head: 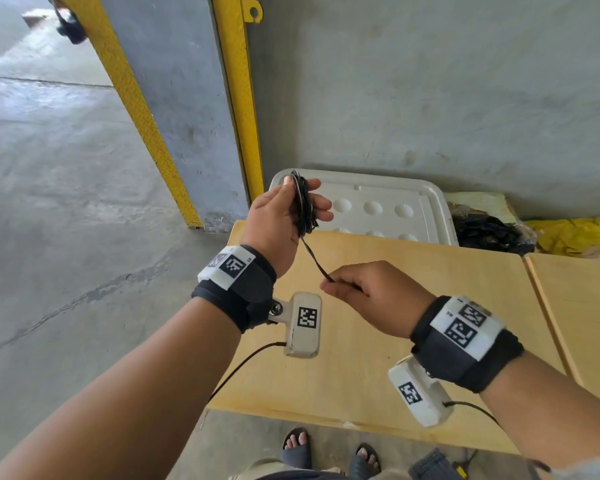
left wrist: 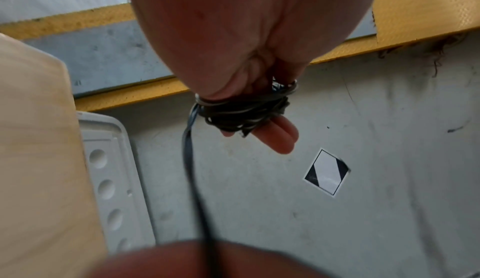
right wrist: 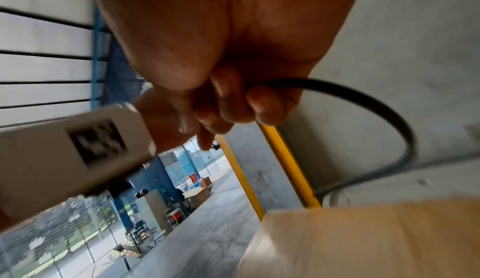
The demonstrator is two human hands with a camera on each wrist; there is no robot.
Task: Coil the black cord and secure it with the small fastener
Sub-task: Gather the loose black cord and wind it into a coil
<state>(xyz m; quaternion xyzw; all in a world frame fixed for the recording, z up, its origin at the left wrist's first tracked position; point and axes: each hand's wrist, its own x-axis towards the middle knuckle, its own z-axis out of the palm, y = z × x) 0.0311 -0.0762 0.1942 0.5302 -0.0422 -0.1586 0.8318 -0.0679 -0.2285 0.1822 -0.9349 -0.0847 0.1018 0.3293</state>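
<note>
The black cord point(head: 303, 206) is wound in a tight coil round the fingers of my left hand point(head: 293, 202), raised above the table's far left corner, with the thumb pressing the loops. The left wrist view shows the coil point(left wrist: 244, 112) wrapped round the fingers point(left wrist: 281, 136). A free strand point(head: 314, 258) runs down and right to my right hand point(head: 329, 285), which pinches it above the table. In the right wrist view the curled fingers point(right wrist: 259, 106) grip the cord point(right wrist: 376, 106), which loops off to the right. No fastener is in view.
A light wooden table point(head: 413, 323) lies under both hands, with a second one point(head: 582, 306) to its right. Behind it stand a white dimpled plastic lid point(head: 378, 199), a dark pile point(head: 489, 230) and yellow cloth point(head: 575, 237). A yellow post point(head: 238, 91) rises at the wall.
</note>
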